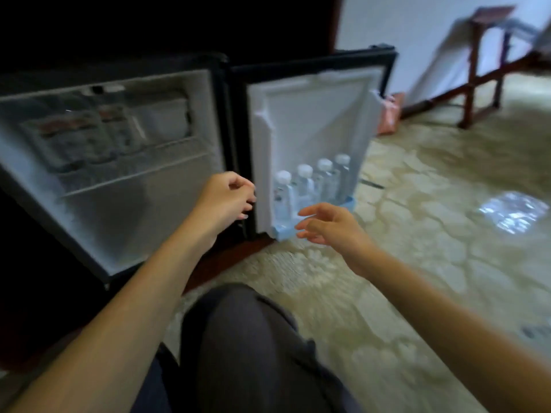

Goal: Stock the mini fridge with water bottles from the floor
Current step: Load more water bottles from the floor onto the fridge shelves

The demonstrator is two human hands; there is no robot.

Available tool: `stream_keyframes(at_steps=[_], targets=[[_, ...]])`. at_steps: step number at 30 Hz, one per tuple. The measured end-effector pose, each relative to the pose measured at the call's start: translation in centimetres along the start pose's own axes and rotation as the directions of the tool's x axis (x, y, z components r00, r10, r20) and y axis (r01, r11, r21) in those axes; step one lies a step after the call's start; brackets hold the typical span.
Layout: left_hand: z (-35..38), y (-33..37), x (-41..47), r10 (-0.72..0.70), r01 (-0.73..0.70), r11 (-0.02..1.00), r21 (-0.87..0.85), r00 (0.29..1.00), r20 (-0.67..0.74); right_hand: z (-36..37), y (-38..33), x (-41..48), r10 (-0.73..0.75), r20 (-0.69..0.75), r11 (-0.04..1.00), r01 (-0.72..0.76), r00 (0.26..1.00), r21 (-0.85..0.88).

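1. The mini fridge [125, 162] stands open, its door [313, 120] swung right.
2. Four water bottles [310, 186] stand in the door shelf [348, 204], just beyond the right hand [331, 225], whose fingers [307, 211] are spread and hold nothing.
3. The left hand [226, 198] has fingers curled loosely, empty, beside the door's hinge edge.
4. A plastic-wrapped pack [512, 213] lies on the floor [417, 263], far right of both hands.

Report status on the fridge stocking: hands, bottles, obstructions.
Left hand loosely curled, empty, at the door hinge. Right hand open, empty, near the door shelf. Four water bottles upright in the shelf. Nothing blocking the open door.
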State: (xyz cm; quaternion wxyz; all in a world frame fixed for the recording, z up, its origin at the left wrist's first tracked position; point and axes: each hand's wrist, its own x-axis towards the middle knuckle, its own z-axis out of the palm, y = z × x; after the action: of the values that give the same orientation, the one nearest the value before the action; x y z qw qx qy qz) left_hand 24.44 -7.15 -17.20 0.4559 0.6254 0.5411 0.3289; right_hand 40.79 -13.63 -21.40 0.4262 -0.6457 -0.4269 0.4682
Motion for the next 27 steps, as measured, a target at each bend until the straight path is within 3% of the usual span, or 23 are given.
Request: stream_keyframes(at_steps=[4,9,13,18,25,27], targets=[[8.6,1.9,-5.4,-0.030,0.044,0.997,-0.066,0.979,0.200,-6.7,5.0,-8.4,0.104,-0.204,0.990,-0.081,0.974,0.118],[19.3,1.9,-12.8,-0.087,0.124,0.991,-0.059,0.897,0.433,-12.3,12.1,-19.1,0.264,-0.426,0.938,-0.128,0.865,0.322],[27.4,0.5,-20.3,-0.138,0.151,0.988,0.035,0.753,0.643,-14.5,17.2,-26.9,0.379,-0.531,0.904,-0.181,0.757,0.388],[32.9,-1.3,-27.9,-0.235,0.177,0.971,0.159,0.617,0.751,-16.2,23.7,-34.6,0.491,-0.649,0.861,-0.210,0.581,0.463],[37.5,-4.4,-37.2,-0.265,-0.109,0.930,0.350,0.457,0.849,-16.3,32.7,-43.3,0.568,-0.736,0.812,-0.397,0.370,0.427],[37.8,-4.4,-37.9,-0.258,-0.184,0.913,0.365,0.431,0.864,-16.8,33.8,-44.2,0.507,-0.812,0.811,-0.478,0.290,0.337]])
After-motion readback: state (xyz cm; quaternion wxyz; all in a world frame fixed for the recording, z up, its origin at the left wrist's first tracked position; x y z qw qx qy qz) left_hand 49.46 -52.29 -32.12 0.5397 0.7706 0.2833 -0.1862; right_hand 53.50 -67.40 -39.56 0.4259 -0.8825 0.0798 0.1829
